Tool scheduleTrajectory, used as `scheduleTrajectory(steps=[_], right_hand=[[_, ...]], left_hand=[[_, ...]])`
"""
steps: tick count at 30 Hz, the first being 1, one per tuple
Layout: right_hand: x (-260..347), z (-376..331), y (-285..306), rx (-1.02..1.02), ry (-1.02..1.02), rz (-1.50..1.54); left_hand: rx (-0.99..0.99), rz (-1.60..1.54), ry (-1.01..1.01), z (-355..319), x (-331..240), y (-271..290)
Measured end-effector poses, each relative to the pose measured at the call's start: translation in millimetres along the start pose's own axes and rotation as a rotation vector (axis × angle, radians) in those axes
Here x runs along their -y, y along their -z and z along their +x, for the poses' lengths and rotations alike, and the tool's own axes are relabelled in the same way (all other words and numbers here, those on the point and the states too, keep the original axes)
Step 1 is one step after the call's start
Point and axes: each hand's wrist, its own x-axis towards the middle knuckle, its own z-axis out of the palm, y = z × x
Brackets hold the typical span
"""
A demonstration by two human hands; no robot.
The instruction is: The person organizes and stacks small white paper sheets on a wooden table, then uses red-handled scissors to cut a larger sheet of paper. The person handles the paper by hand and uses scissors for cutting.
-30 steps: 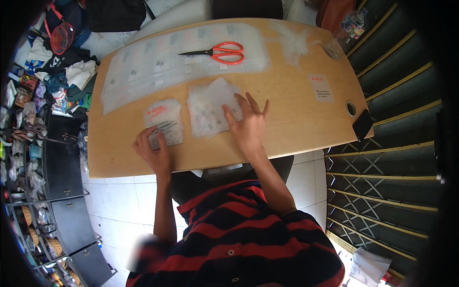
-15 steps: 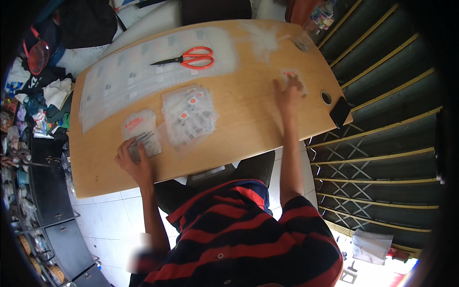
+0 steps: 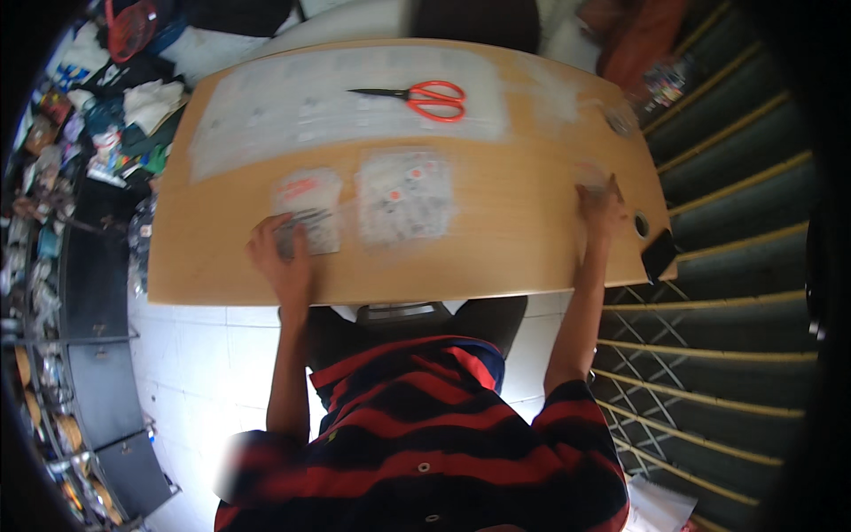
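Note:
My left hand [image 3: 285,257] rests on a small stack of clear plastic bags [image 3: 324,232] with red and dark print, thumb and fingers apart on its near left corner. Just right of it lies a wider pile of clear printed bags [image 3: 406,199] with small red-and-white marks. At the table's right side, my right hand [image 3: 603,211] reaches down to a single clear bag [image 3: 592,168] with faint red print. Its thumb and forefinger look apart at the bag's near edge, though motion blurs them and the other fingers are hidden.
Red-handled scissors [image 3: 436,100] lie on large clear plastic sheets [image 3: 266,111] along the table's far side. A roll of tape [image 3: 641,225] and a black phone [image 3: 658,255] sit by the right edge. Beyond stands a folding metal gate [image 3: 727,306]; dark cabinets [image 3: 102,284] line the left.
My view has shifted, so the table sits differently in the picture. My right hand's spread fingers have drawn back and down to the single bag's near edge. My left hand stays on its stack.

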Motion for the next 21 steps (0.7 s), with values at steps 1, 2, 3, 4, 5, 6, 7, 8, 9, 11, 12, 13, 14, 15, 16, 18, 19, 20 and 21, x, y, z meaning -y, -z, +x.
scheduleTrajectory(steps=[1,2,3,4,5,6,7,8,9,11,12,13,14,15,16,18,19,20,21], right_hand=[[-9.0,4.8,-14.2,-0.006,-0.028,0.003],[-14.9,6.9,-21.3,-0.009,-0.050,0.013],[-10.6,5.0,-13.1,0.025,-0.053,-0.008],[0.9,-0.2,-2.5,0.070,-0.057,-0.015],[4.8,-3.4,3.3,0.116,-0.059,-0.021],[3.5,-5.0,0.3,0.062,-0.026,-0.034],[1.8,-7.0,-4.4,0.008,0.010,-0.045],[2.0,-8.7,-8.4,-0.045,0.048,-0.054],[12.3,-14.6,-5.3,-0.054,0.048,0.043],[40.8,-34.2,19.2,-0.049,0.062,0.251],[58.7,-48.5,31.5,-0.045,0.130,0.349],[81.9,-71.5,44.5,-0.037,0.192,0.448],[105.4,-95.2,57.1,-0.035,0.248,0.542],[132.0,-119.2,67.3,-0.026,0.370,0.615],[158.6,-145.7,74.4,-0.022,0.482,0.686],[205.0,-193.1,83.0,0.008,0.646,0.801],[227.8,-213.0,83.9,0.031,0.692,0.806],[247.0,-228.6,82.7,0.052,0.737,0.813],[261.5,-238.7,82.5,0.110,0.755,0.755]], left_hand=[[0.003,-0.011,0.015,-1.0,2.4,0.7],[0.002,-0.012,0.032,-2.0,2.1,-0.5],[-0.002,-0.016,0.054,-2.8,-1.1,-2.5],[-0.007,-0.003,0.069,-1.1,-5.4,0.0],[-0.015,0.010,0.087,-0.5,-8.5,1.1],[-0.019,-0.010,0.062,-0.6,-7.4,1.8],[-0.026,-0.027,0.039,0.2,-6.5,1.0],[-0.036,-0.043,0.018,1.0,-5.7,-0.3],[-0.037,-0.047,0.017,0.9,-2.6,-0.1],[-0.053,-0.031,0.024,-1.0,2.6,0.5],[-0.066,-0.037,0.037,-1.8,3.1,-1.4],[-0.050,-0.040,0.070,-1.5,2.8,-1.2],[-0.032,-0.052,0.101,0.8,2.8,-2.3],[-0.016,-0.065,0.133,3.9,4.0,-1.7],[-0.007,-0.033,0.159,8.8,4.8,0.3],[0.027,0.017,0.202,20.1,3.4,3.3],[0.039,0.019,0.229,24.3,7.2,4.0],[0.048,0.020,0.254,28.0,12.5,4.1],[0.057,0.022,0.281,31.7,16.6,5.7]])
